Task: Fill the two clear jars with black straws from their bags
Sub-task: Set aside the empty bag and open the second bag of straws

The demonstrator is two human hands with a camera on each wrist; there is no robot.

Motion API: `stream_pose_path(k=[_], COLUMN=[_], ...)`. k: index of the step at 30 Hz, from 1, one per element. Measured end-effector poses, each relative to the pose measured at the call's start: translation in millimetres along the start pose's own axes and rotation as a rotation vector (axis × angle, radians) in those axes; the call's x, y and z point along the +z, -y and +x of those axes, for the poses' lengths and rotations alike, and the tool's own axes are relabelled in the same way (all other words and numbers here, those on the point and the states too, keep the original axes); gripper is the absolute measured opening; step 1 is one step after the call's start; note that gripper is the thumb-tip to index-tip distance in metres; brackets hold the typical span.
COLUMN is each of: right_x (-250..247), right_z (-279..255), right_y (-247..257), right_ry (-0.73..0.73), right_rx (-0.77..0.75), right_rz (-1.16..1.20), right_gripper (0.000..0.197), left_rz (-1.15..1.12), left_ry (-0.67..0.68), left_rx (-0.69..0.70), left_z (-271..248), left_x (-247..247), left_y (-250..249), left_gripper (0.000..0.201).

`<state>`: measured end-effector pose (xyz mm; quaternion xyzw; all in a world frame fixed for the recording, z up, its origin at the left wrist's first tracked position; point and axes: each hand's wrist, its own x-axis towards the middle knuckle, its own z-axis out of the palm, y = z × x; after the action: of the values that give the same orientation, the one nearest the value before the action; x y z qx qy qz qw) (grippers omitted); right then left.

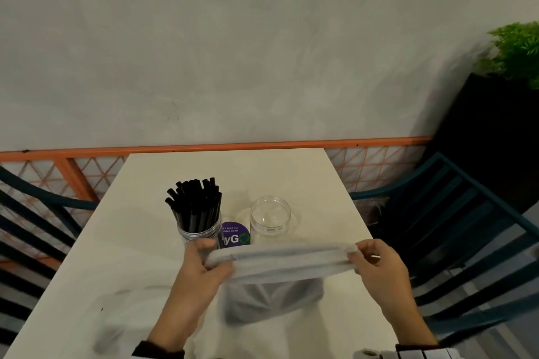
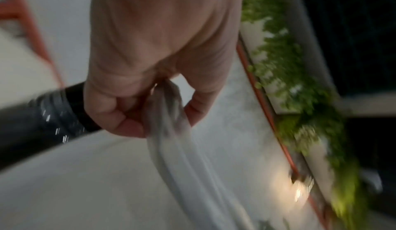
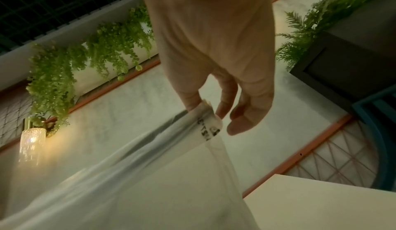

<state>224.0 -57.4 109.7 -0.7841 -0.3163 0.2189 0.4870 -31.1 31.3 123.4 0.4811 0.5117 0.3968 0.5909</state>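
Note:
A clear jar packed with black straws stands on the white table; a second clear jar, empty, stands to its right. In front of them I hold a translucent plastic bag stretched between both hands above the table, and no straws show through it. My left hand grips its left end, fingers curled round the gathered film. My right hand pinches the rolled right end between thumb and fingertips.
A round purple sticker lies between the jars. More crumpled clear plastic lies on the near left of the table. Dark blue slatted chairs flank the table. A black planter with greenery stands at the right by the wall.

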Motion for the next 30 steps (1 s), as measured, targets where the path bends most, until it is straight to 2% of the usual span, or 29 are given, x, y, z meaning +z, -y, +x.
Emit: stream_pose_path(k=[3, 5, 7, 9, 11, 16, 19, 20, 22, 23, 24, 25, 26, 28, 29, 30], right_x=[-2, -3, -3, 1, 7, 18, 16, 14, 9, 4, 1, -2, -4, -5, -5, -5], right_z=[1, 1, 0, -3, -8, -14, -8, -5, -1, 0, 1, 1, 2, 4, 3, 1], right_y=[0, 2, 5, 8, 11, 12, 4, 0, -7, -8, -10, -11, -10, -11, -9, -7], right_ry=[0.061, 0.141, 0.231, 0.311, 0.385, 0.475, 0.491, 0.490, 0.473, 0.464, 0.451, 0.433, 0.432, 0.444, 0.458, 0.467], right_rx=[0.033, 0.080, 0.128, 0.168, 0.214, 0.387, 0.567, 0.623, 0.679, 0.689, 0.693, 0.694, 0.692, 0.681, 0.663, 0.638], right_rz=[0.112, 0.212, 0.324, 0.389, 0.430, 0.593, 0.839, 0.930, 1.056, 1.098, 1.116, 1.129, 1.146, 1.203, 1.240, 1.256], right_gripper=[0.004, 0.007, 0.007, 0.007, 0.013, 0.013, 0.025, 0.035, 0.067, 0.069, 0.060, 0.050, 0.053, 0.081, 0.084, 0.073], left_rz=[0.408, 0.509, 0.505, 0.425, 0.302, -0.026, -0.315, -0.413, -0.570, -0.643, -0.712, -0.772, -0.825, -0.888, -0.901, -0.898], left_ry=[-0.085, -0.122, -0.142, -0.108, -0.035, 0.147, 0.217, 0.219, 0.229, 0.244, 0.265, 0.282, 0.291, 0.324, 0.347, 0.368], left_rx=[0.200, 0.211, 0.189, 0.157, 0.105, -0.163, -0.326, -0.362, -0.409, -0.417, -0.414, -0.407, -0.406, -0.396, -0.367, -0.330], left_z=[1, 3, 3, 4, 3, 2, 7, 9, 13, 16, 18, 20, 21, 18, 16, 13], left_x=[-10, -14, -15, -13, -8, 4, 0, -2, -8, -9, -10, -9, -8, -6, -4, -2], left_y=[5, 7, 9, 10, 11, 12, 15, 16, 20, 21, 22, 22, 22, 19, 16, 15], left_gripper=[0.036, 0.023, 0.012, 0.005, 0.016, 0.023, 0.027, 0.034, 0.076, 0.094, 0.101, 0.100, 0.094, 0.075, 0.062, 0.052])
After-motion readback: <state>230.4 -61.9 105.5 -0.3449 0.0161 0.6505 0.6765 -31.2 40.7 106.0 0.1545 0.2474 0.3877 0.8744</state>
